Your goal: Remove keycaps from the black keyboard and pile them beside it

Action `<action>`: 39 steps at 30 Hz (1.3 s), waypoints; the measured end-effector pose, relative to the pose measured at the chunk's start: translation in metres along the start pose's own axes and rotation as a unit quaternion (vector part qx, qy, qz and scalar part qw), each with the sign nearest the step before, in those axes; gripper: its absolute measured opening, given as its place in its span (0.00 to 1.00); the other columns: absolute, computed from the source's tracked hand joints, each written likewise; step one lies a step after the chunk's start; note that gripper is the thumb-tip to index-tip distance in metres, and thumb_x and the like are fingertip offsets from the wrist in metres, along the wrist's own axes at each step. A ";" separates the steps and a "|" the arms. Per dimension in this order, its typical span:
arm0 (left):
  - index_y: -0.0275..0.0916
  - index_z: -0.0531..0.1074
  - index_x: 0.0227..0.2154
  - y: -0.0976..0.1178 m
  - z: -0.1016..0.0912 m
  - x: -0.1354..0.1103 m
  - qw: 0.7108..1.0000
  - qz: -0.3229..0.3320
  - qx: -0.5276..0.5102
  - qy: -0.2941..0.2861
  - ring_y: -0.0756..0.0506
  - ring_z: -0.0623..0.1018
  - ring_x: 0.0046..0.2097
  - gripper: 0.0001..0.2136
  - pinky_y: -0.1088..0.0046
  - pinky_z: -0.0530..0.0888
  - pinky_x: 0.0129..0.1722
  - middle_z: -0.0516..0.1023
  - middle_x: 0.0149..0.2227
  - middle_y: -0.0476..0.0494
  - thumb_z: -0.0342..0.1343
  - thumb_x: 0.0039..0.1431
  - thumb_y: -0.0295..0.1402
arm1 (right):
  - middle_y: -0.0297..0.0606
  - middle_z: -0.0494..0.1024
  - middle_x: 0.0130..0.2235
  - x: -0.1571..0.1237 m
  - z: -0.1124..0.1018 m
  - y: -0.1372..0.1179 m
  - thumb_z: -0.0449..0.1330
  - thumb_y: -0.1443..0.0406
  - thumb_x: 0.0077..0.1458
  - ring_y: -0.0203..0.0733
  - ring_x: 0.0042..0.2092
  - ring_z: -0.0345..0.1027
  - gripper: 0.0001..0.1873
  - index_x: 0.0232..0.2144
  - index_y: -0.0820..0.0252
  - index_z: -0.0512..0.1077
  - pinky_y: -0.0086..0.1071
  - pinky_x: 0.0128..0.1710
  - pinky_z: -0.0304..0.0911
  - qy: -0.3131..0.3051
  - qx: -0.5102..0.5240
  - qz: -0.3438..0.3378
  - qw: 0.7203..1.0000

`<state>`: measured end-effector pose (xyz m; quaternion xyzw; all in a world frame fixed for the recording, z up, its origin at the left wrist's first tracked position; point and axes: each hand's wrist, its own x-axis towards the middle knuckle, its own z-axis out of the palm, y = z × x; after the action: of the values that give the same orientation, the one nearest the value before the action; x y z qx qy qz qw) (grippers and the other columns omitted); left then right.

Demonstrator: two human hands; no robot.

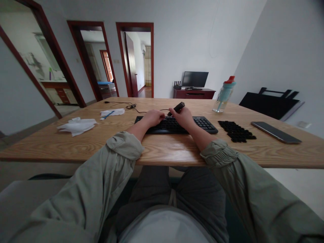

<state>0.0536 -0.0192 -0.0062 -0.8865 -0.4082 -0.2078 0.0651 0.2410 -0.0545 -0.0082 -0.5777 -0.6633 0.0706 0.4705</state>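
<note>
A black keyboard [205, 124] lies on the wooden table [76, 141] in front of me. My left hand [152, 117] rests curled on the keyboard's left part, fingers closed on its keys. My right hand [184, 117] is over the keyboard's middle, wrapped round a small dark tool [178, 107] whose tip sticks up to the right. A pile of loose black keycaps [236, 131] sits to the right of the keyboard.
A teal bottle with a red lid [224, 94] stands at the back right. A phone [275, 132] lies at the right edge. White tissues [77, 126] and a cloth with a blue pen [111, 113] lie to the left. A black cable [130, 106] runs behind the keyboard.
</note>
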 end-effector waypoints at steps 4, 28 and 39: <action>0.46 0.81 0.37 0.000 0.001 0.002 1.000 -0.009 -0.008 -0.003 0.42 0.77 0.39 0.11 0.69 0.68 0.41 0.82 0.37 0.42 0.54 0.57 0.35 | 0.44 0.80 0.29 0.002 0.002 0.005 0.59 0.46 0.53 0.42 0.30 0.72 0.23 0.27 0.61 0.74 0.30 0.30 0.61 0.002 0.022 0.024 0.999; 0.44 0.79 0.38 0.010 0.000 0.002 0.996 0.036 0.078 -0.021 0.42 0.78 0.41 0.12 0.69 0.70 0.39 0.81 0.39 0.43 0.51 0.60 0.38 | 0.34 0.75 0.30 -0.003 -0.024 0.001 0.64 0.60 0.54 0.33 0.23 0.69 0.13 0.39 0.60 0.68 0.23 0.18 0.56 -0.146 0.139 0.046 0.978; 0.37 0.76 0.39 0.011 0.008 0.034 0.997 0.055 -0.042 0.034 0.43 0.77 0.41 0.14 0.70 0.70 0.40 0.80 0.39 0.40 0.54 0.60 0.43 | 0.40 0.79 0.32 0.015 -0.013 0.013 0.62 0.60 0.55 0.35 0.29 0.69 0.12 0.36 0.65 0.76 0.27 0.29 0.63 -0.132 0.086 -0.014 0.987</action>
<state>0.0843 -0.0008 0.0011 -0.9019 -0.3477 -0.2507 0.0531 0.2611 -0.0443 -0.0013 -0.5113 -0.7191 0.1962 0.4278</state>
